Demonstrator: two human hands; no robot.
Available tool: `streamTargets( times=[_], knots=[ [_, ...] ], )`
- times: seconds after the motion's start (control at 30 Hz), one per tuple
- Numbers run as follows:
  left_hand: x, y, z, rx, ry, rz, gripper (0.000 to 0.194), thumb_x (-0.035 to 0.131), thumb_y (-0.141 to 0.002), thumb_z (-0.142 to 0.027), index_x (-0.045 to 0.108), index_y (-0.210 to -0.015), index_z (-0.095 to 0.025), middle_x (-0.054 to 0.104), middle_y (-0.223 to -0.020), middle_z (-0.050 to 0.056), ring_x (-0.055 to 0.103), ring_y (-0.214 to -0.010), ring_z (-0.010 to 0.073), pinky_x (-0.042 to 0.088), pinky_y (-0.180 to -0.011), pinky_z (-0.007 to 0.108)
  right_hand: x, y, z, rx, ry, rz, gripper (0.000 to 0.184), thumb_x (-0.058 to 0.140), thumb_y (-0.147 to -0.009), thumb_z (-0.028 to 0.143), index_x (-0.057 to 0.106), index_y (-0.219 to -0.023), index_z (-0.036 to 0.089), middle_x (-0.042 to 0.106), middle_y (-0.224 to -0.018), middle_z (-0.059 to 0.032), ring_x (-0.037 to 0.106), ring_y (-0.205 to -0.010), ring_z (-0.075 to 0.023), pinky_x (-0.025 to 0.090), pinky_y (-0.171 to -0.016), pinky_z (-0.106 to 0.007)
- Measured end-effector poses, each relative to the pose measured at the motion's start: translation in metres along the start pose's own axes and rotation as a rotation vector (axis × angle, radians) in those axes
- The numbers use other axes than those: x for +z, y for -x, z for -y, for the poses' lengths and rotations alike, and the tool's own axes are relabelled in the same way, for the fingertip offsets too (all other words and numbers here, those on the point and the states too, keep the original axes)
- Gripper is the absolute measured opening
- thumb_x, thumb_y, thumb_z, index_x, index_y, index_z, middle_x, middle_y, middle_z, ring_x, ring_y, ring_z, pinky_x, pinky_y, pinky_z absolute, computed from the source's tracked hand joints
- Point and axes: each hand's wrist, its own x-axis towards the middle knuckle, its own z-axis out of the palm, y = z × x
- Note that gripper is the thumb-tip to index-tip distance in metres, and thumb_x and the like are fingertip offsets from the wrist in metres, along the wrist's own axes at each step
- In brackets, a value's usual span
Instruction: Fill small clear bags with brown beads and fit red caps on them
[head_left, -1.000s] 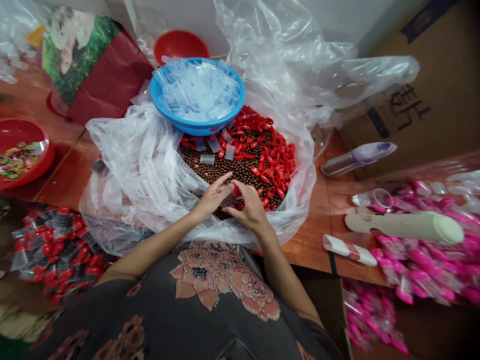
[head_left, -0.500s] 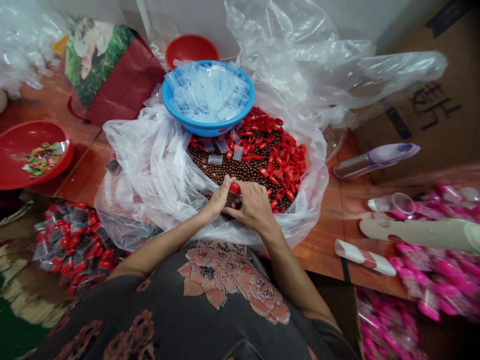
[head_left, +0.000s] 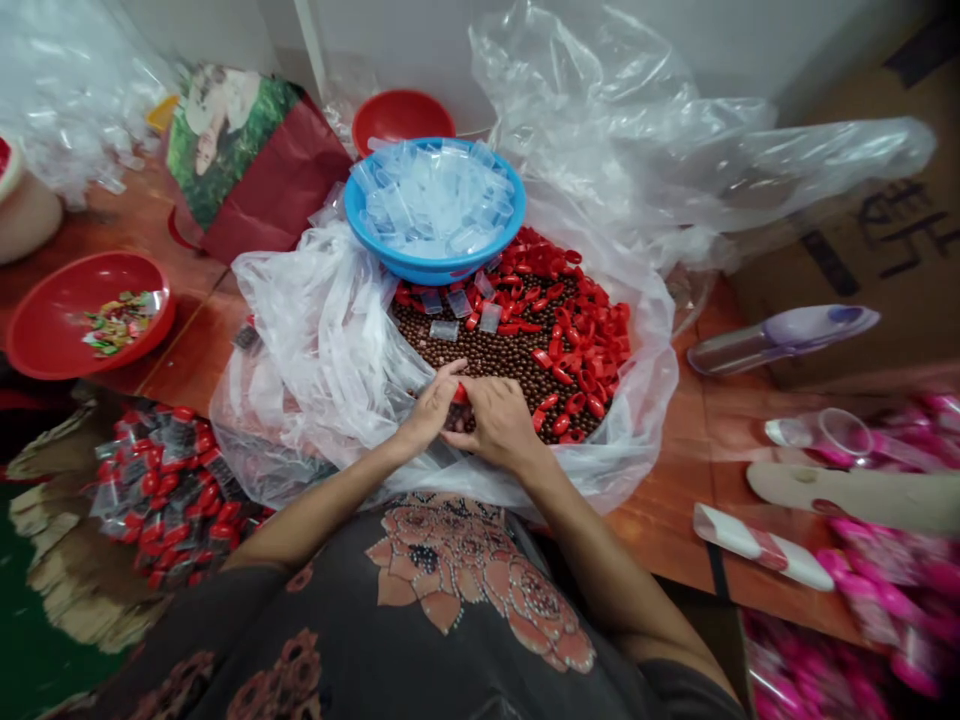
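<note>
Both hands are closed around one small clear container with a red cap (head_left: 459,394), held over brown beads (head_left: 480,350) in an open plastic bag (head_left: 645,420). My left hand (head_left: 429,408) grips its left side, thumb near the cap. My right hand (head_left: 501,420) wraps it from the right, with fingers over the top. Most of the container is hidden by the fingers. Loose red caps (head_left: 592,340) lie on the beads to the right. A few clear, empty containers (head_left: 444,330) rest there too, by a blue bowl (head_left: 360,235) heaped with more of them.
Capped containers (head_left: 169,490) are piled low at left. A red bowl (head_left: 45,320) holds small colourful pieces. Behind stand a dark red paper bag (head_left: 262,190) and another red bowl (head_left: 405,112). At right are a cardboard box (head_left: 840,330), a purple-handled clear tool (head_left: 787,335) and pink items (head_left: 870,580).
The camera view has turned, so the surroundings appear further right and lower. My hands have shifted slightly left over the beads, still on the container, and more of its red cap is covered.
</note>
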Motion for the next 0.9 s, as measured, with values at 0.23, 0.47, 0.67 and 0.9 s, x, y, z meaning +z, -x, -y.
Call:
streamTargets(
  times=[0.23, 0.47, 0.67, 0.9],
  knots=[
    [-0.179, -0.004, -0.042, 0.429, -0.336, -0.924, 0.029, 0.047, -0.096, -0.045, 0.057, -0.102, -0.018, 0.062, -0.089, 0.000, 0.051, -0.064, 0.0081, 0.044, -0.061, 0.020, -0.001, 0.007, -0.026, 0.182, -0.002, 0.073, 0.057, 0.054, -0.093, 0.041, 0.044, -0.144, 0.016, 0.051, -0.144, -0.0175, 0.054, -0.122, -0.0325, 0.047, -0.093, -0.045],
    [-0.292, -0.015, -0.018, 0.181, -0.891, -1.130, 0.015, 0.069, -0.077, -0.022, 0.060, -0.088, -0.020, 0.061, -0.085, 0.000, 0.053, -0.081, 0.0170, 0.046, -0.083, 0.032, -0.007, 0.022, -0.069, 0.389, 0.105, -0.086, 0.031, 0.043, -0.097, 0.025, 0.071, -0.109, 0.016, 0.069, -0.103, -0.0122, 0.061, -0.093, -0.0255, 0.049, -0.089, -0.039],
    [-0.168, -0.059, -0.055, 0.723, -1.080, -0.577, 0.018, 0.054, -0.090, -0.024, 0.067, -0.101, -0.019, 0.066, -0.101, 0.007, 0.058, -0.098, 0.0211, 0.044, -0.094, 0.035, -0.007, 0.015, -0.088, 0.590, 0.233, -0.082, 0.033, 0.040, -0.098, 0.027, 0.068, -0.110, 0.015, 0.065, -0.096, -0.0136, 0.058, -0.086, -0.0253, 0.047, -0.076, -0.036],
    [-0.058, -0.131, -0.024, 0.276, -1.363, 0.171, 0.027, 0.056, -0.089, -0.020, 0.074, -0.109, -0.018, 0.072, -0.106, 0.012, 0.063, -0.103, 0.0241, 0.045, -0.091, 0.031, 0.003, 0.011, -0.097, 0.656, 0.151, -0.103, 0.027, 0.051, -0.091, 0.027, 0.065, -0.108, 0.012, 0.065, -0.104, -0.0186, 0.059, -0.096, -0.0298, 0.048, -0.082, -0.041]
  ],
)
